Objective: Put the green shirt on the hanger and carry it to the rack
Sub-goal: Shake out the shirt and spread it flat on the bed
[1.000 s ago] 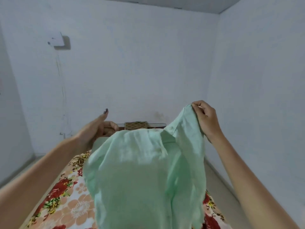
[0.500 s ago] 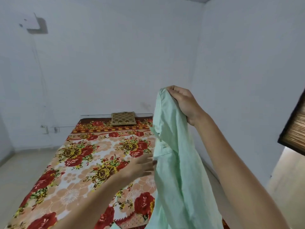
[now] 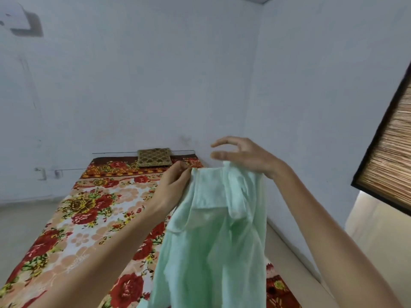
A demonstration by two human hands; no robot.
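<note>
Both forearms were extended forward above the bed (image 3: 89, 218). The left hand (image 3: 173, 187) was raised over the bed's far half, palm turned inward. Its fingertips (image 3: 183, 168) were closed in a pinch on the left top corner of the green shirt (image 3: 213, 241). The right hand (image 3: 246, 156) was held slightly higher, above the bed's right far corner, with the wrist bent and the palm facing down. Its fingers (image 3: 222, 155) were spread, uncurled and clear of the cloth. The shirt's right top edge met the underside of that hand near the wrist. The thumb was hidden from view.

The shirt was suspended between the two hands and hung down over the bed's right side. Its lower part ran out of view at the bottom edge. The cloth was creased and loosely folded along its length.

The bed was covered with a floral spread in red, yellow and white. A patterned brown cushion (image 3: 154, 157) lay at the bed's far end, against the pale wall (image 3: 144, 74). A pale floor (image 3: 22, 223) was seen left of the bed. A woven blind (image 3: 391, 156) in a dark frame was seen well to the right of the bed.
</note>
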